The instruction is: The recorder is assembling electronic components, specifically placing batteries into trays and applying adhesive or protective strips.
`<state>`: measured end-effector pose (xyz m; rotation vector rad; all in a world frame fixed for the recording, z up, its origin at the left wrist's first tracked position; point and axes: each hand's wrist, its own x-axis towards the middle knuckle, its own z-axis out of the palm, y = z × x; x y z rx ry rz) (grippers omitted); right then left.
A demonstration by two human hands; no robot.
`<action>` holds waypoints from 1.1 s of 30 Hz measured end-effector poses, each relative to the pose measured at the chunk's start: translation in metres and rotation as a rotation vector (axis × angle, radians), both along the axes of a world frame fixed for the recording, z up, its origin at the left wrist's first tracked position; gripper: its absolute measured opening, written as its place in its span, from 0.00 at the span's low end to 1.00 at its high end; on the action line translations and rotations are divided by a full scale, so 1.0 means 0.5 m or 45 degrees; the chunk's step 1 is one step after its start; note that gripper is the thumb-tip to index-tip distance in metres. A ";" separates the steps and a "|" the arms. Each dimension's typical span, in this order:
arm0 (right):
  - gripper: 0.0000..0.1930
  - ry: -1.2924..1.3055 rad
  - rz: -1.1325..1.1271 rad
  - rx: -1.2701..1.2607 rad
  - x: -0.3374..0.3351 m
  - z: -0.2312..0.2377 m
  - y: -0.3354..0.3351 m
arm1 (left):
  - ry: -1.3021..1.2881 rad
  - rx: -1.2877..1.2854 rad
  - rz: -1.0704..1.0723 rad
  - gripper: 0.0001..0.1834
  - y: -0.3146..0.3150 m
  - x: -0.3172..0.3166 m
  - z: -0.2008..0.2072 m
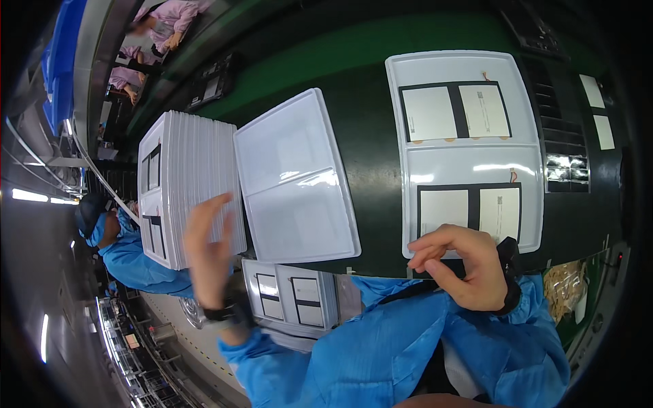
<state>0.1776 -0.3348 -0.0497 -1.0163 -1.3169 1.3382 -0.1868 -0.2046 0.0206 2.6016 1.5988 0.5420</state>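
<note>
My left hand [209, 251], blurred by motion, is raised with its fingers apart beside a tall stack of white plastic trays [197, 183]. Nothing shows in it. My right hand [469, 265] hovers over the near edge of a white two-part tray [469, 163], fingers loosely bent and thumb apart, holding nothing I can see. In that tray lie two flat black-edged panels, a far one [461, 109] and a near one [473, 204], each with two pale rectangles and a small orange tab. My right hand hides part of the near panel. Between the stack and this tray, a bare white tray [292, 177] lies tilted.
More stacked trays with panels [289, 299] stand below the table edge. Black strips [561, 129] and pale cards [598, 112] lie at the right. A bag of tan pieces [566, 289] sits low right. A person in blue [136, 251] is at left; others in pink [166, 27] work far off.
</note>
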 end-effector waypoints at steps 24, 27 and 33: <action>0.09 0.080 0.090 -0.030 0.034 -0.009 -0.044 | -0.303 0.629 0.148 0.10 0.038 0.036 -0.089; 0.05 0.108 0.270 -0.068 0.034 0.004 -0.055 | -0.334 0.813 0.256 0.10 -0.048 0.002 0.027; 0.05 0.112 0.540 -0.015 0.011 0.001 -0.056 | -0.159 0.942 0.599 0.11 -0.266 -0.121 0.195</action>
